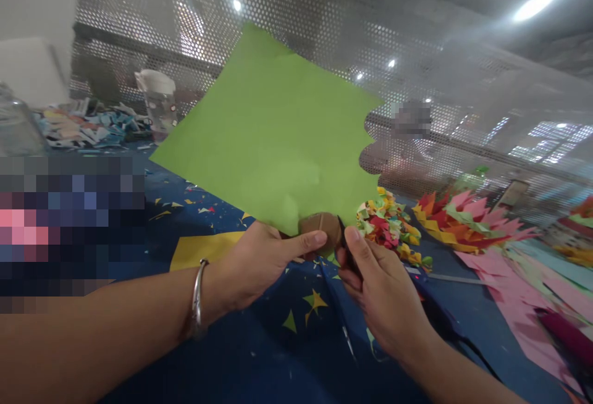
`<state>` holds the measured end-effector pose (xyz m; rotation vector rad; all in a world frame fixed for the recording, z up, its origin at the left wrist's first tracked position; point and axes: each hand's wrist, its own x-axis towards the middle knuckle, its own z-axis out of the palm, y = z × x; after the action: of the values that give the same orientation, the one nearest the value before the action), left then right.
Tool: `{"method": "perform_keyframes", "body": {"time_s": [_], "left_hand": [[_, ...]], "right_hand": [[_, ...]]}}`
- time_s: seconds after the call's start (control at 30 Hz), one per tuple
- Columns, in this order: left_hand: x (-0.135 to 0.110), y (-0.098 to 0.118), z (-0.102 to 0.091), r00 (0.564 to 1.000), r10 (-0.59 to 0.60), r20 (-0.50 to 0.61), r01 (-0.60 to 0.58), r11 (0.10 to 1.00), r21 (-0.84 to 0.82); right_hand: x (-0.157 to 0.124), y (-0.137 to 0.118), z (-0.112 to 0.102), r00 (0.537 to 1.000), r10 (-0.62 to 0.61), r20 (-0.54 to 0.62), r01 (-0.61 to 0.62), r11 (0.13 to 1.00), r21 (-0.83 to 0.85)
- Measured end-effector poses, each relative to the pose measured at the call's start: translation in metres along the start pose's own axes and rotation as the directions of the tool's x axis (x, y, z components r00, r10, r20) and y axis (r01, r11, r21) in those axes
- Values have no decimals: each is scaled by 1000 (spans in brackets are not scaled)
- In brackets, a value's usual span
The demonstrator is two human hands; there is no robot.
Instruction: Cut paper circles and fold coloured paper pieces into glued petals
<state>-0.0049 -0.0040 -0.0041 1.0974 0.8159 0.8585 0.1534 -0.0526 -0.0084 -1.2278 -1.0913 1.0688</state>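
A large sheet of green paper (pixel 278 126) stands up in front of me, its right edge cut into scallops. My left hand (pixel 259 256), with a silver bangle at the wrist, pinches the sheet's lower edge together with a rounded brown piece (pixel 322 225) that looks like card. At the right side of that piece, my right hand (pixel 375 286) is closed around scissors (pixel 341 228). Only a dark, narrow part of them shows; the fingers hide the handles. Below both hands, green and yellow paper scraps (pixel 315 302) lie on the blue table (pixel 222 354).
Yellow paper (pixel 204 249) lies left of my hands. To the right are curled paper pieces (pixel 389 222), a pointed paper flower (pixel 467 218), pink paper sheets (pixel 514 305) and a dark corded tool (pixel 440 311). A cup (pixel 160 101) and scrap pile (pixel 92 123) stand far left.
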Motion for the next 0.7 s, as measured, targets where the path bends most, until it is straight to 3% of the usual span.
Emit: {"method": "perform_keyframes", "body": {"time_s": [0.33,0.5,0.7], "left_hand": [[-2,3,3,992,80,98,-65,987,-149],[-2,4,4,982,179,57,-175,982,-75],[0,5,3,958,271,94,-277,959,59]], "right_hand": [[-3,-3,-1,1000,4,25,-5,999,34],[-2,-3,-3,1000,21,23,-21,1000,-5],[-2,-3,-3,999,36,29,-35,999,-30]]}}
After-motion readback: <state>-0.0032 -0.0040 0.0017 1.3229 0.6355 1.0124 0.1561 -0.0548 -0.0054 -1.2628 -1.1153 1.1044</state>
